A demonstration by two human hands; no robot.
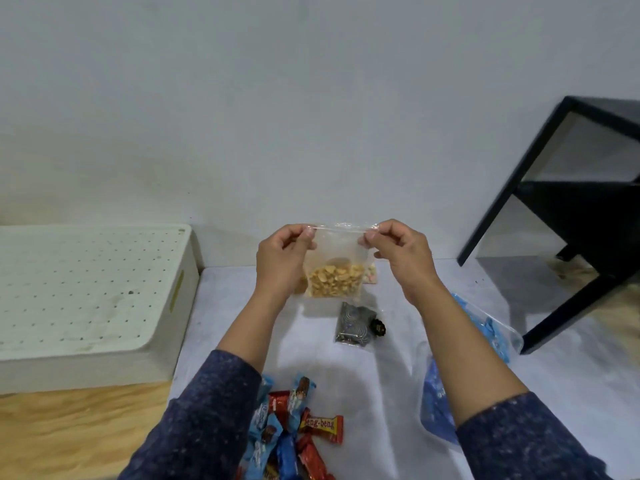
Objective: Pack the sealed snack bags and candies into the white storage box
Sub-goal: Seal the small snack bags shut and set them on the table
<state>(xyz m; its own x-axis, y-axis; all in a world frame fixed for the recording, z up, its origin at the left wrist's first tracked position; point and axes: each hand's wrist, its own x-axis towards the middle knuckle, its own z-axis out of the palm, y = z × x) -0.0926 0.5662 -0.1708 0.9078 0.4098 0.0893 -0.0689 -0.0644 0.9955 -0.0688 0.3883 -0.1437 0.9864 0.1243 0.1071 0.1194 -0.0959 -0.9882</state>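
Observation:
A clear zip bag of yellow nuts (335, 276) hangs upright in the air before me. My left hand (284, 258) pinches its top left corner and my right hand (401, 253) pinches its top right corner. Below it on the pale sheet lie a small bag of dark sweets (355, 323) and, further back, a bag of pale snacks (369, 273), partly hidden. A pile of red and blue wrapped candy bars (294, 434) lies near me between my forearms. The white storage box (86, 299) stands at the left with its dotted lid on.
A clear bag of blue-wrapped candies (485, 327) lies at the right, under my right forearm. A black metal shelf frame (568, 216) stands at the far right against the wall. The sheet (381, 375) covers a wooden floor (69, 431).

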